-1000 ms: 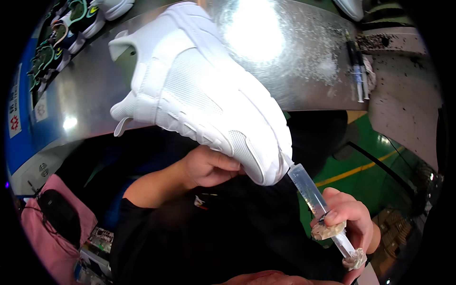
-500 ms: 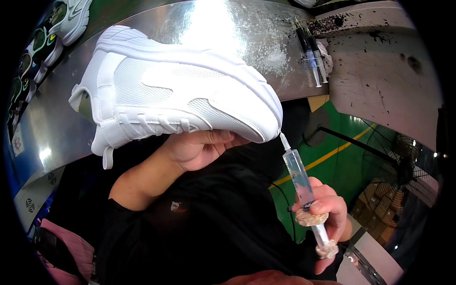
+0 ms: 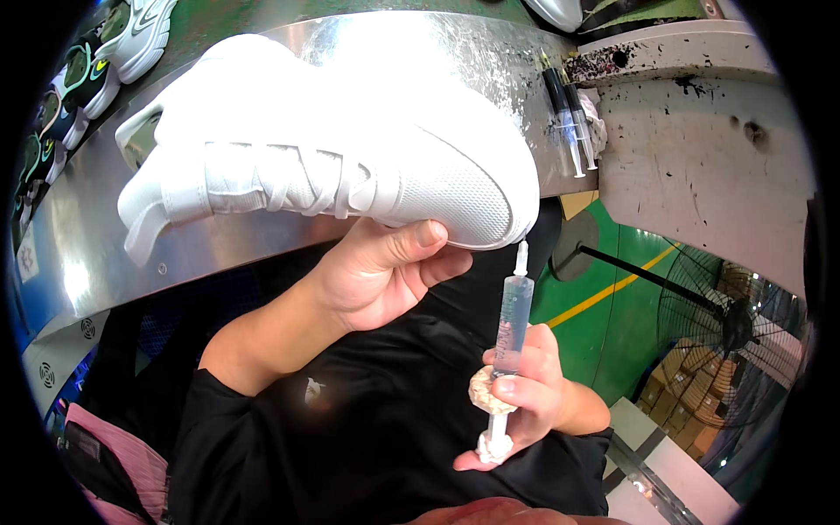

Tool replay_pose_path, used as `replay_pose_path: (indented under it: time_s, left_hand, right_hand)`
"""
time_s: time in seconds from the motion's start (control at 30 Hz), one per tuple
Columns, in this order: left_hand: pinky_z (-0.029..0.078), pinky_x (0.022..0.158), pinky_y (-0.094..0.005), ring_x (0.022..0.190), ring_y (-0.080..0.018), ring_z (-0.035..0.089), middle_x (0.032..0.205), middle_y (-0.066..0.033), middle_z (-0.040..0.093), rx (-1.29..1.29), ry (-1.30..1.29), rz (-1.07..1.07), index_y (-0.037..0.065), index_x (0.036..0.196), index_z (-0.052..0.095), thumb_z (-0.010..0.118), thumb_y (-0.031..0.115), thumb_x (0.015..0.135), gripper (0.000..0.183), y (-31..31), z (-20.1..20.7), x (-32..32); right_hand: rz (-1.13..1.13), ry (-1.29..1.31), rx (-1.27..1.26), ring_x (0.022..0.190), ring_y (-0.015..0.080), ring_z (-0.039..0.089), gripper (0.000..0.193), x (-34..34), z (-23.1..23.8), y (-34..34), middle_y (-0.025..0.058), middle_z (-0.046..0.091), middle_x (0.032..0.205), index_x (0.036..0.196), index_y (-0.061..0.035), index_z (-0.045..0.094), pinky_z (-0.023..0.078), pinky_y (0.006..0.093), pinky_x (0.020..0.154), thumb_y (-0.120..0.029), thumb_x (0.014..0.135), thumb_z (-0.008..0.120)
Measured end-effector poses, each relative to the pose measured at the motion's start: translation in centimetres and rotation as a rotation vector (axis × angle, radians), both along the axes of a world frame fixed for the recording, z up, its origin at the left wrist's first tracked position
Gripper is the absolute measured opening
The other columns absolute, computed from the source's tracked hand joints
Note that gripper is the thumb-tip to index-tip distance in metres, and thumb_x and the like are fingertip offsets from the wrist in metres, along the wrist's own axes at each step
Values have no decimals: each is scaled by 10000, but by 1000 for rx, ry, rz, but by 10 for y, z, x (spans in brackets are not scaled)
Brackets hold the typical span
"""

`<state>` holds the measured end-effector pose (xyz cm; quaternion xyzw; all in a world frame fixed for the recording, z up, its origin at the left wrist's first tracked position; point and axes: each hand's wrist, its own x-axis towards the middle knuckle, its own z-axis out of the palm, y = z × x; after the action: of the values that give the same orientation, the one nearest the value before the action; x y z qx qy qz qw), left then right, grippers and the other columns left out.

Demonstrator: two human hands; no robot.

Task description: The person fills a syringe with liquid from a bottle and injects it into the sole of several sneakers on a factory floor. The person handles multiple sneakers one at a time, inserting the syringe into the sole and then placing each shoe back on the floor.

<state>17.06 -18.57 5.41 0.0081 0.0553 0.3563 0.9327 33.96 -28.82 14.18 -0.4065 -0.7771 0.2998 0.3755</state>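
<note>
A white sneaker (image 3: pixel 350 149) with laces and a mesh toe is held over the metal table, its toe pointing right. My left hand (image 3: pixel 376 276) grips it from below near the toe, thumb on the upper and the other fingers partly hidden beneath. In my right hand (image 3: pixel 529 385) is a clear syringe (image 3: pixel 514 319) with clear liquid in its barrel. Whitish wrapping covers its finger flange and plunger end. The syringe points up, and its tip is at the sneaker's toe edge; whether it touches I cannot tell.
Two dark-filled syringes (image 3: pixel 569 114) lie on the metal table (image 3: pixel 289 232) at the right, beside a crumpled white cloth (image 3: pixel 593 122). Several other sneakers (image 3: pixel 87 79) stand at the far left. A black fan (image 3: pixel 731 324) and cardboard boxes (image 3: pixel 682 389) are at the right, below table height.
The sneaker has rolled so its laces and toe top face me more. My right hand with the syringe has moved left, and the syringe stands more upright.
</note>
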Motion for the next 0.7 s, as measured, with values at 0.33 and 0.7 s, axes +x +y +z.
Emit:
replay_pose_path:
  time_s: [0.33, 0.7]
  left_hand:
    - [526, 898, -296, 1162, -293, 529, 1229, -170, 551, 33, 44, -25, 4, 1285, 450, 550, 235, 918, 445, 0, 11, -2]
    - [544, 841, -360, 1083, -266, 582, 1173, -150, 591, -70, 83, -63, 35, 1238, 507, 632, 85, 849, 412, -6, 6, -10]
  right_hand:
    - [-37, -75, 137, 685, 224, 441, 674, -9, -19, -3, 111, 511, 950, 1156, -69, 489, 350, 326, 545, -498, 694, 727]
    - [-103, -98, 197, 726, 250, 467, 938, 6, -18, -18, 113, 503, 928, 1235, -74, 385, 366, 367, 600, -560, 553, 806]
